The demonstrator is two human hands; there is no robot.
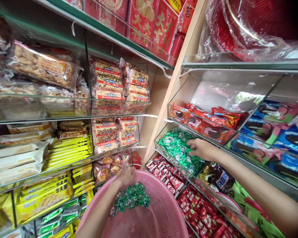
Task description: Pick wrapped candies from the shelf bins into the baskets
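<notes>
A pink plastic basket point(170, 201) with a perforated wall stands low in front of me. Green-wrapped candies point(135, 196) lie in it, above a smooth pink area at its bottom. My left arm crosses over the basket, and my left hand point(125, 176) is closed at its far rim, fingertips partly hidden there. My right hand point(203, 149) reaches into a clear shelf bin holding a heap of green-wrapped candies point(177, 145). Its fingers are bent and slightly apart at the heap's right side, with nothing visible between them.
Glass shelves hold yellow wafer packs point(44, 190), wrapped pastry bars point(109, 79) and nut bars point(42, 64) on the left. Red candies point(166, 173), a Snickers pack point(222, 178) and blue cookie packs point(275, 135) surround my right arm. A wooden post point(172, 86) divides the shelves.
</notes>
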